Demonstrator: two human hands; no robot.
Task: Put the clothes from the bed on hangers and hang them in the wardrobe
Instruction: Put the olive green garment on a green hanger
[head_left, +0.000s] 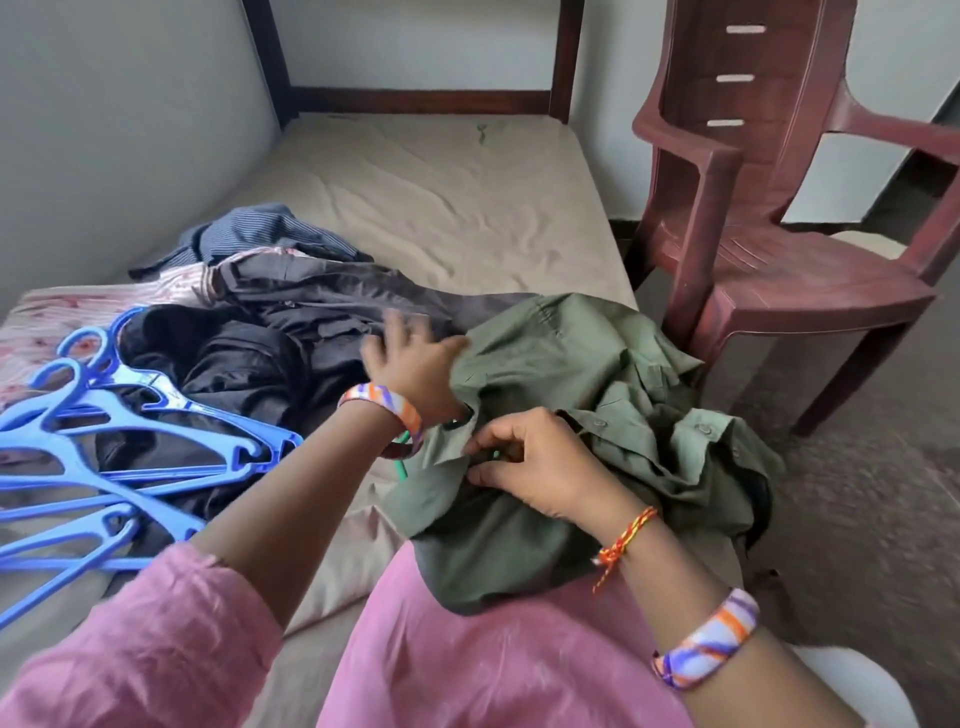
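Two hands are working our crumpled olive cotton shirt: left hand is gripping its shoulder, right hand is pinching the placket. Smooth blue plastic hangers are lying beside it.

Home bedroom: bed (wooden frame), plastic chair.

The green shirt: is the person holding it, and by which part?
Yes. The right hand pinches the green shirt at its buttoned front edge; the left hand grips a fold near the collar.
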